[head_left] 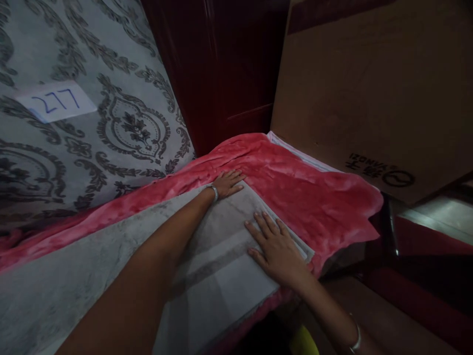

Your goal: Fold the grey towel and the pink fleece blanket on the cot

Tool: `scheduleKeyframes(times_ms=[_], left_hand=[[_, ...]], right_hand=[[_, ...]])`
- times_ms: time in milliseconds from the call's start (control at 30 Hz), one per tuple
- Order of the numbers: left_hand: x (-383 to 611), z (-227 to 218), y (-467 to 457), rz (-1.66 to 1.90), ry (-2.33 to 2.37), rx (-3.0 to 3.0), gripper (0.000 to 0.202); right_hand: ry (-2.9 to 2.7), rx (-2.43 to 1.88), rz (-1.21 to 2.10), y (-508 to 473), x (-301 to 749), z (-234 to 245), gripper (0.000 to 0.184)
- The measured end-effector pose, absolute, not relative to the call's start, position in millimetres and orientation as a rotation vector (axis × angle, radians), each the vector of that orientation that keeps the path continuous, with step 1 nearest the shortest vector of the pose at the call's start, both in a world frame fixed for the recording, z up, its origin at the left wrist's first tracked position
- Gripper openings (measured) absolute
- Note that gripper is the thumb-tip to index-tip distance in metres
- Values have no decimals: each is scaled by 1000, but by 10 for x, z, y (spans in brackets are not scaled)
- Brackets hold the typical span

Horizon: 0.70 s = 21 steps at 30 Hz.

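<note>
A long grey marbled sheet or panel (pixel 221 246) lies over a pink plush cloth (pixel 295 182). Near the sheet's far corner, my left hand (pixel 226 184) rests palm down with its fingers spread, the tips reaching the cloth's edge. My right hand (pixel 279 249) presses flat on the sheet by its right end, fingers apart. Neither hand grips anything. Pink fabric shows beyond the sheet along the wall side, at the far end and under the near edge. Whether the sheet is stiff or soft I cannot tell.
Patterned wallpaper (pixel 133 118) rises at the left, with a paper marked 277 (pixel 57 101) on it. Behind stands a dark red panel (pixel 221 59). A large cardboard box (pixel 369 93) leans at the back right. Something yellow (pixel 305 341) shows below.
</note>
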<state>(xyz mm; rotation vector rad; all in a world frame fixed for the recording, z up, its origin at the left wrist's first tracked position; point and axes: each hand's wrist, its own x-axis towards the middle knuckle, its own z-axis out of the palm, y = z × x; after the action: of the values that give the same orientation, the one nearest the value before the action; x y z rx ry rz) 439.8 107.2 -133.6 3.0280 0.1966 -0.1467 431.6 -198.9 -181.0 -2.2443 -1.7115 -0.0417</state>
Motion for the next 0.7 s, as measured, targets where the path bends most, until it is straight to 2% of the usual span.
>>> scheduleKeyframes(times_ms=[267, 467, 600, 700], left_hand=[[4563, -1407, 1386, -93, 260, 3007, 59], [4513, -1139, 1167, -169, 359, 2992, 62], [4006, -941, 861, -9, 307, 2984, 63], [3274, -878, 603, -123, 230, 2970, 65]], right_hand=[[-1715, -2240, -61, -2014, 4335, -1828, 65], [-1748, -2308, -76, -2012, 4346, -1821, 64], [-1766, -2330, -156, -2035, 4354, -1808, 62], [-1782, -2341, -196, -2061, 4356, -1807, 61]])
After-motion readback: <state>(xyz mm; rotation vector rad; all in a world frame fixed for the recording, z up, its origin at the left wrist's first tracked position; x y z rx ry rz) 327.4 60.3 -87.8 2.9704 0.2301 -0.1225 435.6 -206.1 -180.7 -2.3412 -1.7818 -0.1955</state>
